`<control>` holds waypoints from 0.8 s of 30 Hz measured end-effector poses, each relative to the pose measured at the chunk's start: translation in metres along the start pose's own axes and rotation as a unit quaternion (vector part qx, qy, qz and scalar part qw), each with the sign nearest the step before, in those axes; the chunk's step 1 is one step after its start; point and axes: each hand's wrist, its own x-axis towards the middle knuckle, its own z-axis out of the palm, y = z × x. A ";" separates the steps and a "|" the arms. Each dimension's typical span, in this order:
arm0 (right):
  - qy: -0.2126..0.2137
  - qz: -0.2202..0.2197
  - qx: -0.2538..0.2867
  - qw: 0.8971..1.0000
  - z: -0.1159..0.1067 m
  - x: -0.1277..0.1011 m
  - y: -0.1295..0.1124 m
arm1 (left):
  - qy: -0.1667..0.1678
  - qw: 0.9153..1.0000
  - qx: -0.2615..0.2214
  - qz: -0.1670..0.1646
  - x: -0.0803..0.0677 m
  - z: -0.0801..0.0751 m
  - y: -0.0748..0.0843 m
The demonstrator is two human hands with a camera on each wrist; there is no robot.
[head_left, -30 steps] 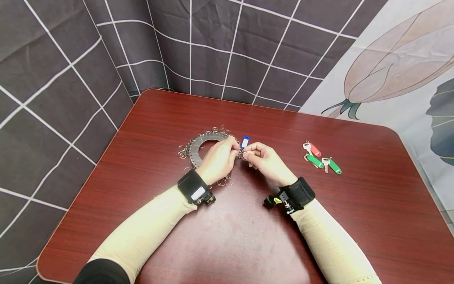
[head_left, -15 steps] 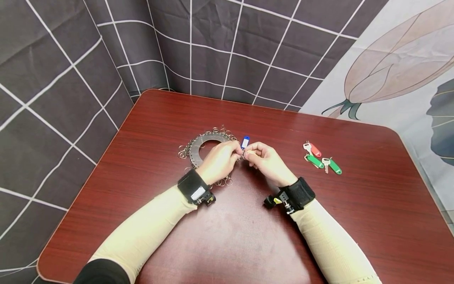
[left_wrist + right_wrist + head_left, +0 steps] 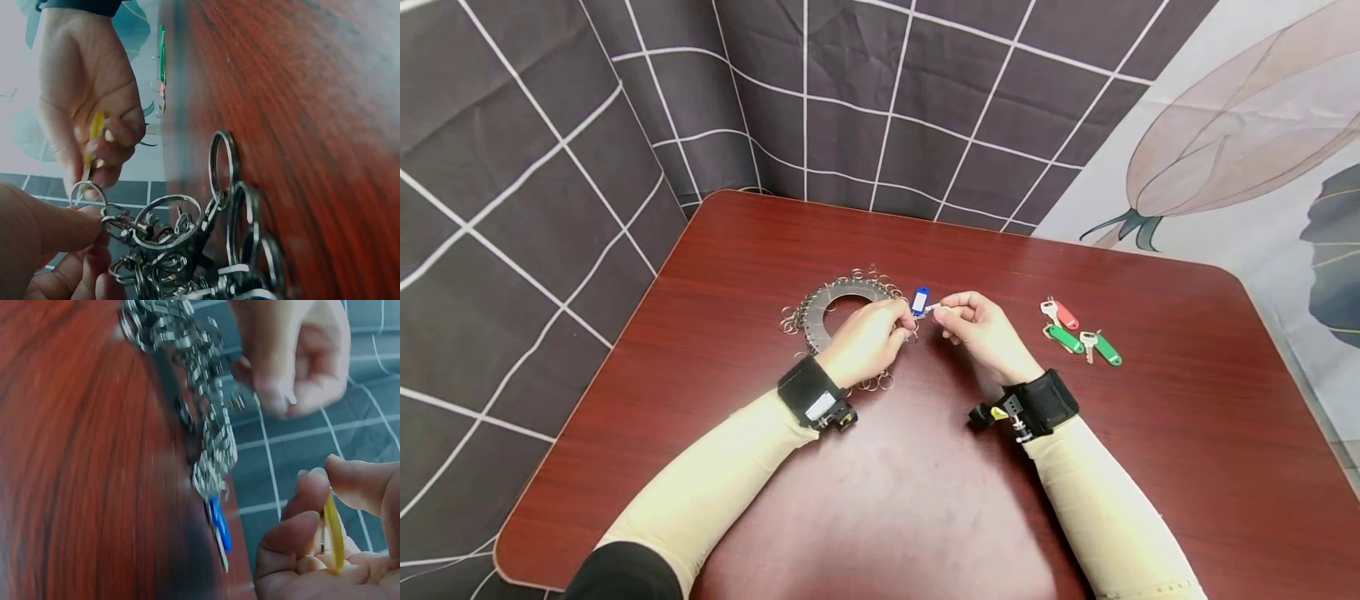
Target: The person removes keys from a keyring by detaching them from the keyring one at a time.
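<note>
My left hand (image 3: 863,340) lies over the right side of a flat grey metal ring (image 3: 814,321) hung with several small split rings. Its thumb and fingers pinch one split ring (image 3: 87,186), seen in the left wrist view. To the right, my right hand (image 3: 988,337) holds a yellow key tag (image 3: 335,534) between curled fingers. A thin metal piece, partly hidden, shows beside that tag. A blue key tag (image 3: 921,298) with a white label lies at the metal ring's right edge, with a key (image 3: 220,547) next to it in the right wrist view.
On the red-brown wooden table (image 3: 880,500), to the right, lie a red key tag (image 3: 1066,315), a green key tag (image 3: 1064,339) and another green key tag (image 3: 1107,350), with keys. A dark grid-patterned cloth (image 3: 850,108) hangs behind the table.
My right hand has drawn away to the right from the left fingertips, opening a gap with a silvery piece visible in it. The left hand has stayed nearly in place.
</note>
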 end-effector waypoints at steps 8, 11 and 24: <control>0.002 0.030 -0.058 0.998 -0.036 -0.004 0.005 | -0.020 0.999 0.027 -0.018 -0.005 -0.011 -0.009; 0.006 0.012 -0.105 0.994 -0.051 -0.008 0.006 | -0.012 0.999 0.029 -0.011 -0.007 -0.015 -0.013; 0.042 -0.004 -0.399 0.916 -0.116 -0.041 0.008 | -0.031 0.997 0.059 -0.028 -0.018 -0.028 -0.023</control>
